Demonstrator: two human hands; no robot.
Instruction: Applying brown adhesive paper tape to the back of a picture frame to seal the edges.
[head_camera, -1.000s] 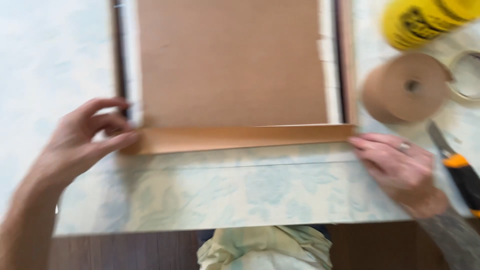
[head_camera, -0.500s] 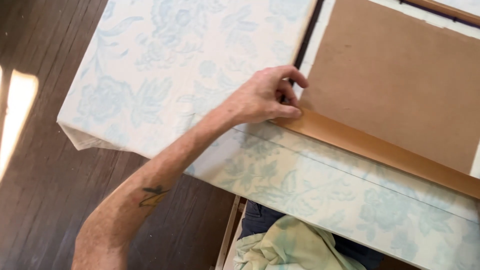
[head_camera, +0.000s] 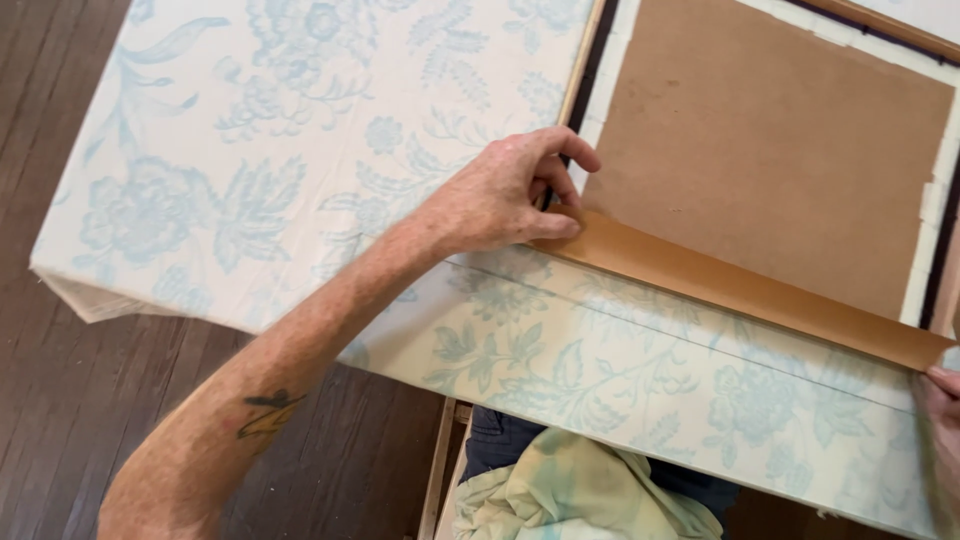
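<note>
Long brown paper tape strip (head_camera: 740, 290), left hand (head_camera: 495, 200) grip pinching its end, right hand (head_camera: 940, 400) grip unclear

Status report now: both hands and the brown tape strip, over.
Left hand pinches the end of the brown tape strip at the frame corner. Right hand touches the other end, mostly out of frame. Nothing in the way.
</note>
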